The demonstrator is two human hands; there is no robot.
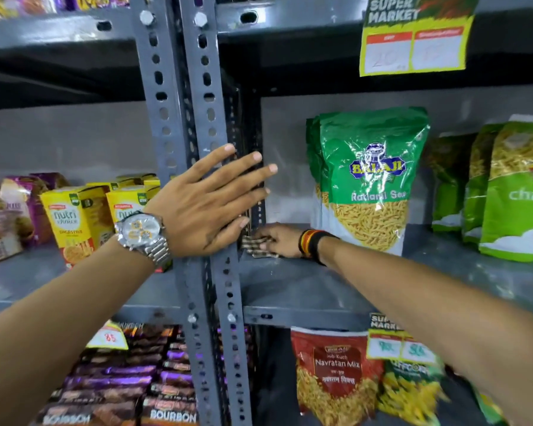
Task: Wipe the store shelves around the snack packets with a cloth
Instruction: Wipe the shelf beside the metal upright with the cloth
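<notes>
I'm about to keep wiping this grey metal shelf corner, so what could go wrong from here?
1. The right hand holding the checked cloth works close beside the upright green Ratlami Sev packet; a wider sweep may topple it.
2. The left hand rests open on the grey perforated metal upright, whose edges might scrape fingers.

Your left hand [203, 204] lies flat on the upright [197, 149], and right of it your right hand [279, 241] presses the cloth [257, 245] onto the shelf [290, 287], left of the sev packet [370, 179].
</notes>
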